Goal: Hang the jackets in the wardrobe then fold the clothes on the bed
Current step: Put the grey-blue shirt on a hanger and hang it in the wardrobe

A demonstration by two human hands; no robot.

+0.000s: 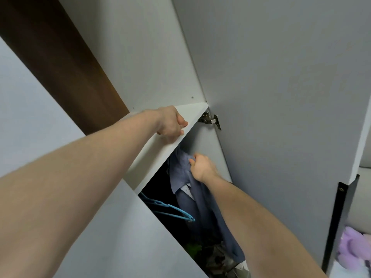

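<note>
Here the view tilts sharply upward into a white wardrobe (140, 63) whose door (281, 97) stands open on the right, hung on a metal hinge (209, 120). The left hand (170, 122) reaches up to the white shelf (160, 155) that runs across the wardrobe, with its fingers curled over the shelf's front edge and the thumb lying along the top, so it grips the board. Below the shelf, in the dark hanging space, the right hand (201, 167) holds the upper part of a blue-grey jacket (188, 189), its fingers bunched into the cloth near the collar. The jacket hangs down inside the wardrobe, close against the right inner wall, and its lower part runs down beside the right forearm. What it hangs from is hidden behind the shelf. To the left of the jacket, a few light blue hangers (168, 210) jut out of the darkness, bare of clothes. Lower still, at the bottom of the opening, other clothes (222, 257) show in dull green and grey patterns. At the far right edge, beyond the door, something soft and lilac (353, 243) lies partly in view.
</note>
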